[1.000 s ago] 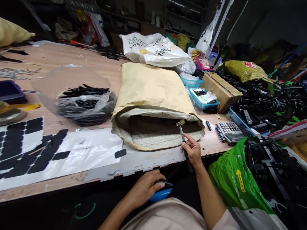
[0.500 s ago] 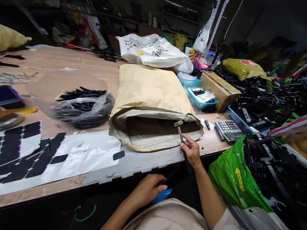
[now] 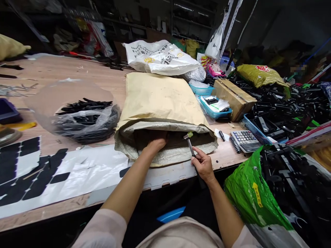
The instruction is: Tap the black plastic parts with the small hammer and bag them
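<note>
A large tan woven sack (image 3: 160, 96) lies on the table with its mouth turned toward me. My left hand (image 3: 157, 143) reaches into that mouth, and its fingers are hidden in the dark inside. In front of the opening, on the right, my right hand (image 3: 203, 163) is closed round a small hammer (image 3: 190, 146). The hammer has a metal shaft, a black handle pointing down, and a head with a yellow-green end raised at the sack's rim.
Left of the sack sits a clear bag of black parts (image 3: 85, 120), with white sheets of black stickers (image 3: 33, 168) nearer me. To the right are a calculator (image 3: 244, 139), blue baskets (image 3: 216, 106), a cardboard box (image 3: 234, 98) and a green bag (image 3: 248, 182) of black pieces.
My left hand has moved from my lap up and forward into the sack's mouth. My right hand keeps hold of the hammer in nearly the same place.
</note>
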Tool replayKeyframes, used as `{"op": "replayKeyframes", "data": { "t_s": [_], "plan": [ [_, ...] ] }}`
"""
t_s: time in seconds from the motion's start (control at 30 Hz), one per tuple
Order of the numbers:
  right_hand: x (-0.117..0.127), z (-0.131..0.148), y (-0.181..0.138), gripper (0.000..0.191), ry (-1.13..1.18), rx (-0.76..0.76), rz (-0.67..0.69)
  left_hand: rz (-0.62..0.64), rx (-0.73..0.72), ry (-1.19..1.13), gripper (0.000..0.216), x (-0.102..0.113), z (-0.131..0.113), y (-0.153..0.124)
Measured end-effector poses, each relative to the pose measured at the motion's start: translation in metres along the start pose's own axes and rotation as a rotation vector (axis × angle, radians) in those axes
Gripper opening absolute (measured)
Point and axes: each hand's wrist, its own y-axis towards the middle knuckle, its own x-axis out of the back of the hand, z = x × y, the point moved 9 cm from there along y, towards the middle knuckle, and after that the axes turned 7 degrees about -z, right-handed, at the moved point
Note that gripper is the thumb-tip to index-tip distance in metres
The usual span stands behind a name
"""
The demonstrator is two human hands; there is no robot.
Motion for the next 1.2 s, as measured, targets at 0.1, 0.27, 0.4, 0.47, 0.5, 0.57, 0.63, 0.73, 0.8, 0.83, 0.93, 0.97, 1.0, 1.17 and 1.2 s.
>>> {"op": "replayKeyframes", "data": {
  "t_s": [0.1, 0.27, 0.4, 0.47, 0.5, 0.57, 0.63, 0.73, 0.8, 0.83, 0.93, 0.97, 1.0, 1.17, 1.2],
  "plan": [
    [0.000, -0.001, 0.000, 0.047, -0.007, -0.005, 0.006, 0.015, -0.020, 0.010, 0.031, 0.001, 0.002, -0.001],
    [0.000, 0.000, 0.000, 0.047, -0.001, -0.015, -0.001, 0.092, 0.011, 0.044, 0.033, 0.009, -0.011, -0.026],
    [0.001, 0.004, 0.000, 0.045, -0.028, 0.005, -0.013, 0.064, -0.152, 0.063, 0.027, 0.010, -0.043, -0.062],
    [0.001, 0.005, -0.001, 0.045, -0.050, 0.006, -0.013, 0.027, -0.164, 0.035, 0.025, 0.006, -0.047, -0.075],
    [0.001, 0.007, -0.002, 0.045, -0.064, 0.004, -0.012, 0.010, -0.156, 0.004, 0.025, 0.003, -0.046, -0.080],
    [0.004, 0.009, -0.006, 0.046, -0.101, -0.003, -0.015, -0.026, -0.145, -0.080, 0.028, -0.001, -0.041, -0.083],
    [0.009, 0.013, -0.012, 0.047, -0.153, -0.009, -0.024, -0.052, -0.151, -0.159, 0.028, -0.002, -0.038, -0.083],
    [0.017, 0.024, -0.020, 0.047, -0.254, 0.014, -0.040, -0.053, -0.135, -0.218, 0.022, -0.004, -0.034, -0.080],
    [0.020, 0.035, -0.024, 0.046, -0.341, 0.060, -0.041, -0.046, -0.116, -0.229, 0.020, -0.004, -0.032, -0.079],
    [0.020, 0.041, -0.025, 0.046, -0.381, 0.088, -0.037, -0.044, -0.109, -0.233, 0.020, -0.005, -0.032, -0.079],
    [0.016, 0.056, -0.030, 0.047, -0.461, 0.167, -0.011, -0.043, -0.103, -0.252, 0.020, -0.006, -0.032, -0.078],
    [0.014, 0.059, -0.031, 0.047, -0.478, 0.192, -0.003, -0.042, -0.104, -0.260, 0.019, -0.006, -0.032, -0.078],
    [0.012, 0.062, -0.032, 0.047, -0.493, 0.215, 0.004, -0.040, -0.105, -0.269, 0.019, -0.006, -0.033, -0.078],
    [0.003, 0.057, -0.032, 0.047, -0.590, 0.225, 0.057, -0.030, -0.101, -0.285, 0.021, -0.003, -0.033, -0.077],
    [0.003, 0.056, -0.031, 0.047, -0.605, 0.212, 0.065, -0.023, -0.092, -0.282, 0.021, -0.003, -0.033, -0.076]
  ]
}}
